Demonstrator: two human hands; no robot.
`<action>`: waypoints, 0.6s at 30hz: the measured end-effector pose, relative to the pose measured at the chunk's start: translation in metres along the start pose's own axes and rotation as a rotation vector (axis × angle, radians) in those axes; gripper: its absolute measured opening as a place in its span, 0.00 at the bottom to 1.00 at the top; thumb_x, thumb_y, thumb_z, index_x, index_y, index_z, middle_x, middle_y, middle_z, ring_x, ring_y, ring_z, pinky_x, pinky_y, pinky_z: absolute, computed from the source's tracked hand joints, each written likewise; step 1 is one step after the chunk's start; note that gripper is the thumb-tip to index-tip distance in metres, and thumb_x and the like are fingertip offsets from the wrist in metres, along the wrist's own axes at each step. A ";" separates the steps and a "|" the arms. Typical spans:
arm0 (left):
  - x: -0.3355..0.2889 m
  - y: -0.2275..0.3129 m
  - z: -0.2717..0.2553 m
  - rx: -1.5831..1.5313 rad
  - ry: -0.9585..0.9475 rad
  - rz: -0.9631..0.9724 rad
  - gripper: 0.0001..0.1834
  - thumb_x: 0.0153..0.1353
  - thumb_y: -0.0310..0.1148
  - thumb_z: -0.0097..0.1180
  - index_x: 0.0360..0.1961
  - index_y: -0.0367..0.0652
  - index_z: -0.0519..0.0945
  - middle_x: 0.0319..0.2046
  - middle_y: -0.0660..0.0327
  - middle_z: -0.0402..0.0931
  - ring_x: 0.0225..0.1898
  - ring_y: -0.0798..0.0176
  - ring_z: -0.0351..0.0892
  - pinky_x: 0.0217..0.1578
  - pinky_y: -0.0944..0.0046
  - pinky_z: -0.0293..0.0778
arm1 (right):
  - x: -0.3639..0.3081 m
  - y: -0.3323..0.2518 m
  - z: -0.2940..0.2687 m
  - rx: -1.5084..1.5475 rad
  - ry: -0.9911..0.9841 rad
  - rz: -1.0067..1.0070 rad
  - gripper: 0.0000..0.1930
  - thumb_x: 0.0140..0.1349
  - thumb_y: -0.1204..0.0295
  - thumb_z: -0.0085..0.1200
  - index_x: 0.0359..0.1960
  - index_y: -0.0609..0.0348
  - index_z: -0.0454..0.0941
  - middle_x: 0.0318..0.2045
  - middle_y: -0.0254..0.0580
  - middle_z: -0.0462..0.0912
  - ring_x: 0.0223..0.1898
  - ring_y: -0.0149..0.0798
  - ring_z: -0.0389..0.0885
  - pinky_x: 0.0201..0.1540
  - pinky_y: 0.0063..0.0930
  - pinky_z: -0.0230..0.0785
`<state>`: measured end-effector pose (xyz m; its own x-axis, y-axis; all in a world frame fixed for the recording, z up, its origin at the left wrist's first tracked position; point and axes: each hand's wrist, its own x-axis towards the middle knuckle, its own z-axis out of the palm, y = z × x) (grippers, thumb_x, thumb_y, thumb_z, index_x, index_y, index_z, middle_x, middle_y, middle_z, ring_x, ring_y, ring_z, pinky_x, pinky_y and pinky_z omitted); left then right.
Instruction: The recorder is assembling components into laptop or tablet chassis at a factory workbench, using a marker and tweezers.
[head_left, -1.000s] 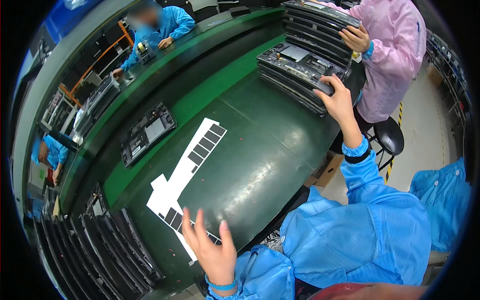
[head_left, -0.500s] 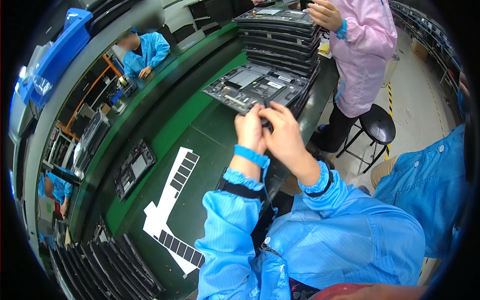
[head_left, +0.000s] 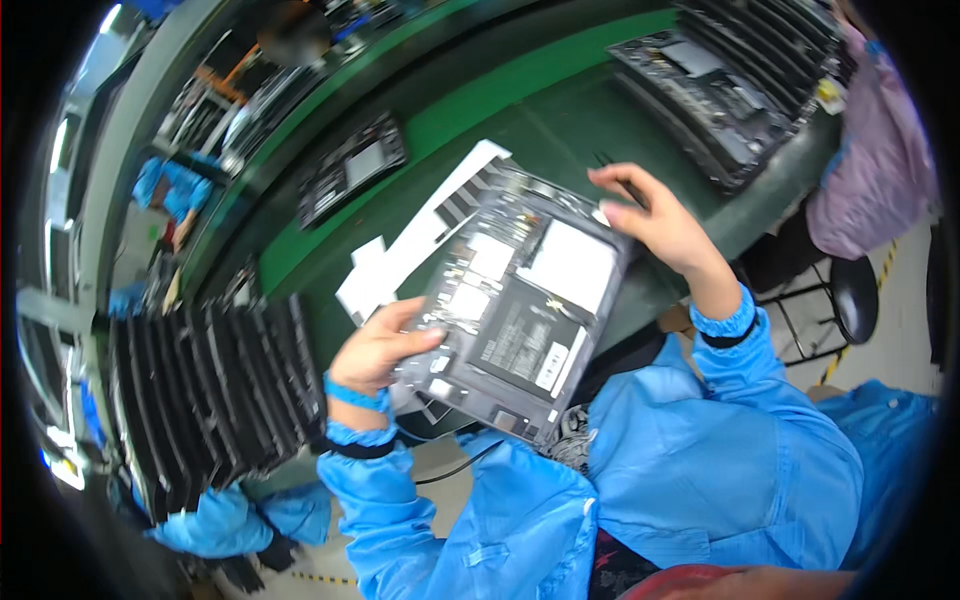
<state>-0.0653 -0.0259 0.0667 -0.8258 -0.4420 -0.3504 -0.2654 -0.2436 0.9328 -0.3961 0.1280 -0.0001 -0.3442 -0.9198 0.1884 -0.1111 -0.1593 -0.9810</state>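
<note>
An opened, tablet-like device (head_left: 515, 375) hangs tilted above the bench, its circuit board, dark battery and bright panel exposed. My left hand (head_left: 385, 345) grips its left edge, thumb on top. By the device's far right corner is my right hand (head_left: 655, 220), fingers curled round slim black tweezers (head_left: 632, 193). Whether that hand also touches the corner cannot be made out. Beneath the device lies a white paper sheet (head_left: 405, 255) with black rectangles, partly covered.
At the far right stands a stack of similar devices (head_left: 705, 95). More dark units (head_left: 215, 400) stand in a row at the left. One opened device (head_left: 352, 168) lies on the green bench strip. A person in pink (head_left: 875, 150) and a black stool (head_left: 853, 300) are at the right.
My hands were together at the stack on the right. Now they are apart, the left holding a device over the white sheet. The view has swung toward the left row.
</note>
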 end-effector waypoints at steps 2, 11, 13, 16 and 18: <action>-0.002 -0.020 -0.006 0.061 -0.053 -0.038 0.26 0.57 0.27 0.63 0.56 0.28 0.73 0.47 0.58 0.79 0.46 0.68 0.77 0.51 0.69 0.72 | -0.007 0.012 0.016 -0.077 -0.054 0.102 0.20 0.59 0.75 0.60 0.53 0.65 0.71 0.50 0.41 0.77 0.56 0.41 0.75 0.54 0.27 0.71; 0.030 -0.037 0.003 0.994 0.785 0.415 0.19 0.55 0.37 0.65 0.44 0.35 0.81 0.51 0.50 0.75 0.56 0.45 0.71 0.56 0.54 0.68 | -0.027 -0.022 0.040 -0.911 0.133 -0.084 0.12 0.62 0.73 0.55 0.45 0.65 0.77 0.37 0.58 0.82 0.39 0.60 0.80 0.42 0.37 0.73; 0.031 -0.034 -0.005 1.018 0.758 0.445 0.19 0.57 0.39 0.63 0.44 0.36 0.81 0.51 0.49 0.75 0.56 0.45 0.71 0.56 0.54 0.68 | -0.001 -0.043 0.046 -0.736 0.154 -0.169 0.13 0.68 0.69 0.50 0.48 0.65 0.77 0.37 0.56 0.83 0.39 0.48 0.84 0.41 0.34 0.74; 0.042 -0.039 -0.030 1.065 0.656 0.410 0.22 0.62 0.45 0.57 0.49 0.38 0.80 0.56 0.46 0.72 0.60 0.43 0.68 0.59 0.53 0.66 | 0.060 -0.052 0.076 -0.090 -0.109 -0.101 0.18 0.73 0.61 0.43 0.52 0.62 0.77 0.35 0.48 0.85 0.37 0.32 0.84 0.37 0.26 0.75; 0.055 -0.051 -0.045 1.088 0.571 0.341 0.25 0.66 0.48 0.52 0.55 0.39 0.77 0.61 0.44 0.67 0.65 0.42 0.62 0.63 0.53 0.61 | 0.102 -0.039 0.105 -0.084 -0.254 0.031 0.22 0.73 0.56 0.44 0.50 0.66 0.77 0.33 0.46 0.84 0.32 0.30 0.84 0.35 0.22 0.75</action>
<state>-0.0750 -0.0769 -0.0043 -0.6737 -0.7152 0.1862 -0.5755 0.6657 0.4751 -0.3291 0.0025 0.0524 -0.1050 -0.9860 0.1296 -0.1844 -0.1088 -0.9768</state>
